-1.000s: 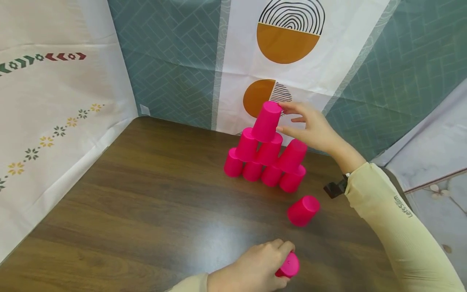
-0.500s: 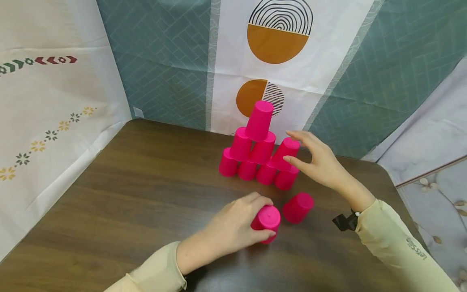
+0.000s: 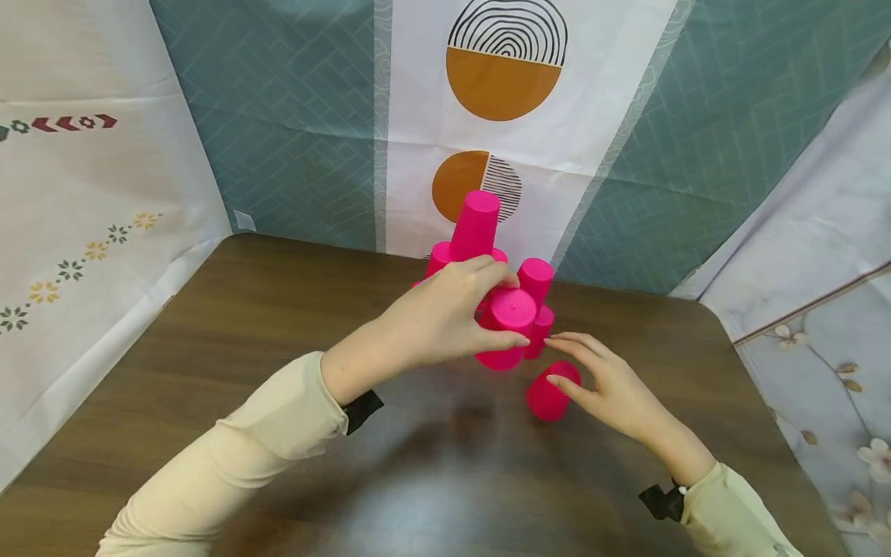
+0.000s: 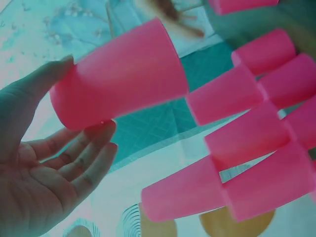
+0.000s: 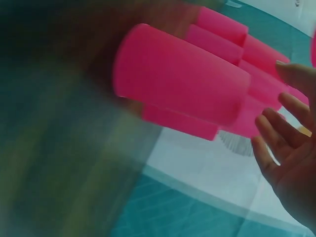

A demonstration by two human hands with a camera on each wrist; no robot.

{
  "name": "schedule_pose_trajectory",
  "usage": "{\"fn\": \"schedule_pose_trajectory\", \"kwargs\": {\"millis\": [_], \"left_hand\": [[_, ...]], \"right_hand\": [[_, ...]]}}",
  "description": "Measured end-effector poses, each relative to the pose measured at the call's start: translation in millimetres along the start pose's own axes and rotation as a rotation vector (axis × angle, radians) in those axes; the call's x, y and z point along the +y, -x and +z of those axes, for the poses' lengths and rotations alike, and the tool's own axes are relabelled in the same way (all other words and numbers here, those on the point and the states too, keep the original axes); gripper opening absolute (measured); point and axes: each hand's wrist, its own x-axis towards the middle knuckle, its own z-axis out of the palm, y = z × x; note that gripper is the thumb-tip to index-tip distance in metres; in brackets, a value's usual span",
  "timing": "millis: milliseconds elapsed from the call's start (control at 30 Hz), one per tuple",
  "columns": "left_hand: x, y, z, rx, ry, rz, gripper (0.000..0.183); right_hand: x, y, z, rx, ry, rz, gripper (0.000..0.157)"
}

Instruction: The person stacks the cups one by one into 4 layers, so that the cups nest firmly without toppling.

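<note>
My left hand (image 3: 445,313) grips an upside-down pink plastic cup (image 3: 513,309) between thumb and fingers, raised in front of a stack of pink cups. In the left wrist view that held cup (image 4: 121,74) is apart from the stacked cups (image 4: 247,136). The stack's top cup (image 3: 476,224) shows above my left hand, which hides much of the rows below. My right hand (image 3: 619,391) has its fingers spread around the top of a single upside-down cup (image 3: 550,393) on the table. In the right wrist view a gap shows between those fingers and the lone cup (image 5: 182,74).
The brown wooden table (image 3: 292,309) has rounded back corners. A patterned cloth backdrop (image 3: 313,93) hangs close behind the stack, with a white cloth (image 3: 90,271) at the left and a flowered one (image 3: 821,363) at the right.
My left hand has carried its cup from the table's front up toward the stack. My right hand has left the top cup and come down to the lone cup. The head view has shifted slightly right.
</note>
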Motion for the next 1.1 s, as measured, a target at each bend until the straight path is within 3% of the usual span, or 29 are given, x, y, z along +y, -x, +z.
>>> {"fn": "schedule_pose_trajectory", "kwargs": {"millis": [133,333,567,733,1100], "left_hand": [[3.8,-28.4,-6.2,-0.024,-0.037,0.018,0.049],[6.3,-65.4,-4.3,-0.018,-0.049,0.029,0.046],[5.5,-100.3,-2.1,-0.111,-0.102,-0.107,0.043],[-1.7,-115.9,-2.2,-0.155,-0.133,-0.157,0.044],[-10.4,-138.0,4.4,-0.231,-0.182,-0.184,0.039]], "right_hand": [[4,15,9.7,-0.05,0.026,0.048,0.055],[11,24,20.3,-0.027,0.041,0.036,0.057],[16,25,23.9,0.019,0.017,0.021,0.056],[18,23,24.5,0.059,-0.006,0.006,0.055],[18,23,24.2,0.076,-0.018,0.026,0.053]]}}
